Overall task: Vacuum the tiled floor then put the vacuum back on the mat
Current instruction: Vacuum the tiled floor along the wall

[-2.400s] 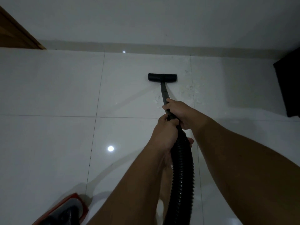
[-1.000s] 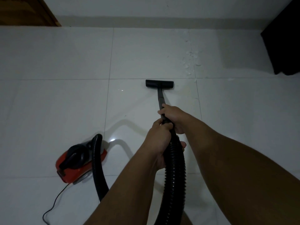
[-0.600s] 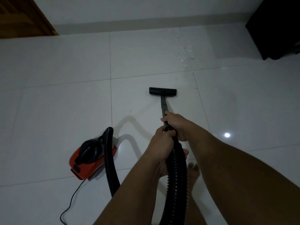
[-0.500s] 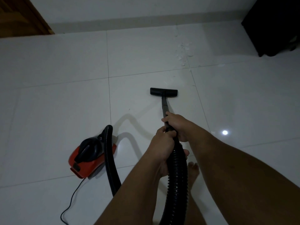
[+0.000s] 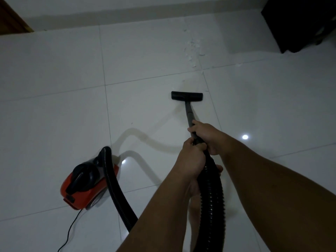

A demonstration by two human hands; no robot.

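Note:
A red and black canister vacuum (image 5: 87, 184) stands on the white tiled floor (image 5: 54, 110) at the lower left. Its black ribbed hose (image 5: 211, 200) runs up to a grey wand (image 5: 189, 113) ending in a flat black nozzle (image 5: 186, 96) that rests on a tile. My left hand (image 5: 190, 159) grips the hose end where it meets the wand. Just ahead of it, my right hand (image 5: 207, 135) grips the wand. White crumbs (image 5: 193, 50) lie scattered on the floor beyond the nozzle. No mat is in view.
A dark piece of furniture (image 5: 300, 24) stands at the far right near the wall. A wooden door edge (image 5: 12, 20) shows at the far left. The vacuum's black power cord (image 5: 71, 231) trails toward the bottom edge. A skirting board (image 5: 127, 15) runs along the back.
The nozzle has been drawn back from the wall across the tiles, away from the crumbs. The view has tilted down, bringing the canister into sight. Both hands keep their grip.

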